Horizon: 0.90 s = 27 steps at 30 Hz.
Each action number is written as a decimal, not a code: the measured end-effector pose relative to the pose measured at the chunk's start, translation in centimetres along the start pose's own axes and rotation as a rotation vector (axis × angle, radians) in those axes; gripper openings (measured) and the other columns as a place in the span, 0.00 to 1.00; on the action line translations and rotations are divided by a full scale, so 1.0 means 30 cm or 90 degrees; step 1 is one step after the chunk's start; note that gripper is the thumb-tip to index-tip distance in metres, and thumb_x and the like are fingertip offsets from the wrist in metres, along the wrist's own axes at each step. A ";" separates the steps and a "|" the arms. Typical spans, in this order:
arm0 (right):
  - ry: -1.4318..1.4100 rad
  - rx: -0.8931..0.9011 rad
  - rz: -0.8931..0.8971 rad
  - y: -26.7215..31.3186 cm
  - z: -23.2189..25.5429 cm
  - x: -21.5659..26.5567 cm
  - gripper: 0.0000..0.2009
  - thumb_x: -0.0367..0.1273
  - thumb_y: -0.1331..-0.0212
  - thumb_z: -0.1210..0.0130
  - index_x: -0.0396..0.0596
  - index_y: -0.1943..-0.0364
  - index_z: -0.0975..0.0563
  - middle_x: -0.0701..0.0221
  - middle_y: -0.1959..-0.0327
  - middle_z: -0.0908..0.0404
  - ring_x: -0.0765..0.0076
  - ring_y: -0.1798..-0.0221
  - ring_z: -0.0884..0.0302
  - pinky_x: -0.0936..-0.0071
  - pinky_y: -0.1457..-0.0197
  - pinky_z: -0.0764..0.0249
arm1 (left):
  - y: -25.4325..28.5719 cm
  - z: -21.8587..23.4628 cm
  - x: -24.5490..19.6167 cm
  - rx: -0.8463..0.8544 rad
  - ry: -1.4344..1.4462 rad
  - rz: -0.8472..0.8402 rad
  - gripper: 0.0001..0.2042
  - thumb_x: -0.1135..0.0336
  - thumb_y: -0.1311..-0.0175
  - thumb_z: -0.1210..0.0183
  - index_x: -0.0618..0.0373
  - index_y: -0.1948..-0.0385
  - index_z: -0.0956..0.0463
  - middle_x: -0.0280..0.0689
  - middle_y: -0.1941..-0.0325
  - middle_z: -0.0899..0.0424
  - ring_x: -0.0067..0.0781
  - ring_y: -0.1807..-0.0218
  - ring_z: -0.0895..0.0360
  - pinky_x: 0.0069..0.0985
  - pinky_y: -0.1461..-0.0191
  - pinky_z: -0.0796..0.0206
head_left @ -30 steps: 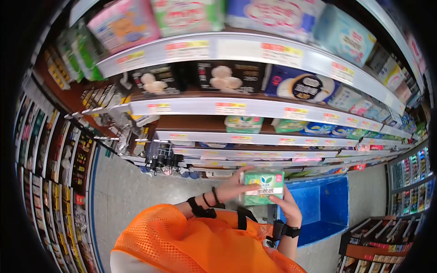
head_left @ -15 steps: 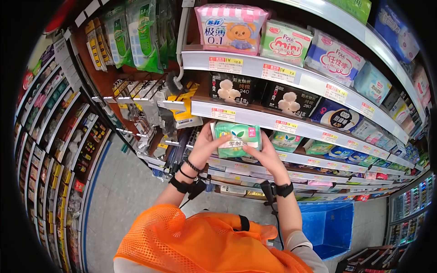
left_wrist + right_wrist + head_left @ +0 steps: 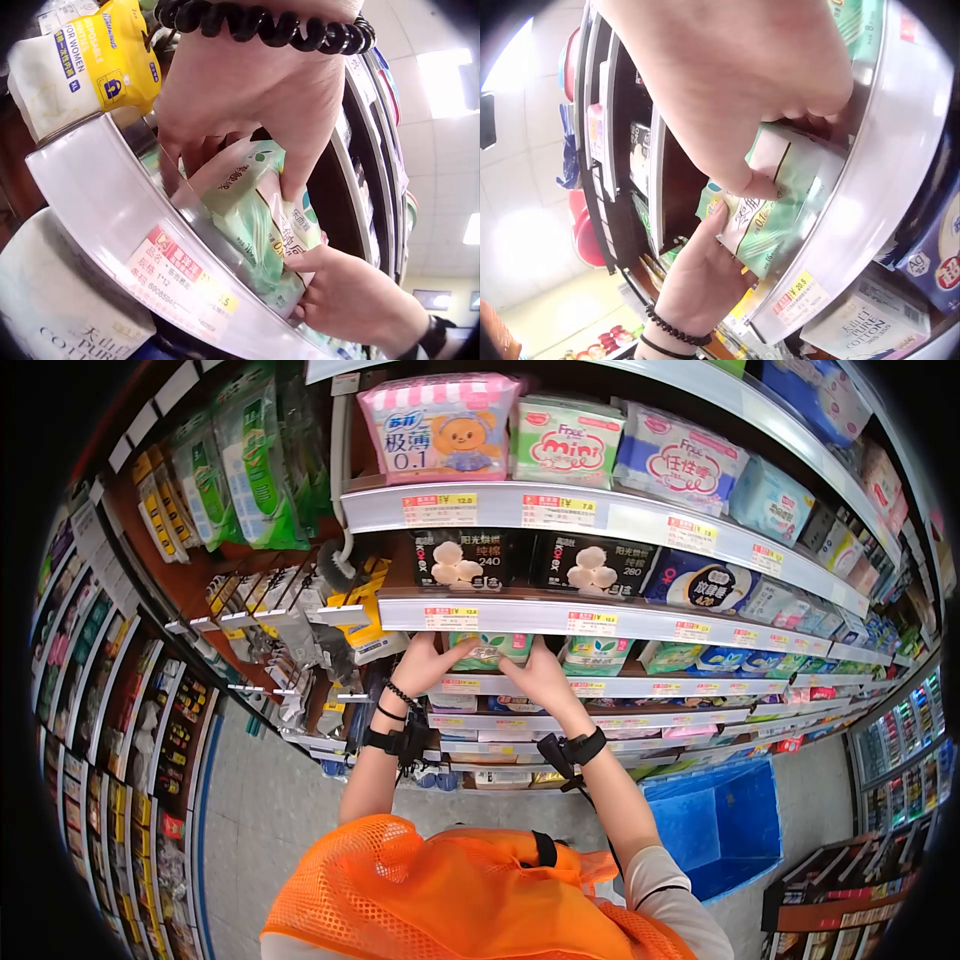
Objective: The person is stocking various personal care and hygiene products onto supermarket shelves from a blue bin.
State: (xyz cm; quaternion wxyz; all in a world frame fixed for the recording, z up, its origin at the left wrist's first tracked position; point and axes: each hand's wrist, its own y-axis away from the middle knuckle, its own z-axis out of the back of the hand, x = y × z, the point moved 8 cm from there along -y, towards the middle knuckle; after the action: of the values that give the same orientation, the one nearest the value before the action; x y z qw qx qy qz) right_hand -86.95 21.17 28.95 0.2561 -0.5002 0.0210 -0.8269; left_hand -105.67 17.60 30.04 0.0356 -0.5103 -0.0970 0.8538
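Both hands hold a green and white pack of sanitary pads (image 3: pixel 500 647) at the left end of a lower shelf, under the shelf of black boxes. My left hand (image 3: pixel 424 666) grips its left side, thumb on the front and fingers behind. On the opposite side my right hand (image 3: pixel 541 678) grips it, thumb across the front. In the left wrist view the pack (image 3: pixel 251 202) sits just behind the clear shelf lip, right at the price rail (image 3: pixel 180 262). A similar green pack (image 3: pixel 596 654) stands on the same shelf, right of my right hand.
Above are black pad boxes (image 3: pixel 465 560) and a pink pack (image 3: pixel 440 435). Hooks with hanging goods (image 3: pixel 270 595) jut out on the left, beside a yellow package (image 3: pixel 124 56). A blue bin (image 3: pixel 710 825) stands on the floor to the right.
The pack went from in front of my body up and forward to the shelf, held by both hands throughout. The view has turned toward the shelves, and the blue bin stays at lower right.
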 end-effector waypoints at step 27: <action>0.097 -0.022 0.136 0.326 -0.123 -0.075 0.13 0.29 0.41 0.42 0.40 0.54 0.26 0.57 0.51 0.25 0.47 0.46 0.27 0.61 0.43 0.29 | 0.411 -0.083 0.196 -0.274 -0.062 -0.047 0.09 0.76 0.40 0.43 0.60 0.58 0.25 0.43 0.53 0.23 0.43 0.51 0.25 0.33 0.47 0.32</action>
State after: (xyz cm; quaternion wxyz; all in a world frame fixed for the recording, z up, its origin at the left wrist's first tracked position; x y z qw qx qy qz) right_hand -85.28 12.85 22.44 0.3316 -0.4354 0.1073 -0.8300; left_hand -105.80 6.79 21.32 -0.0478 -0.4602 -0.2974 0.8352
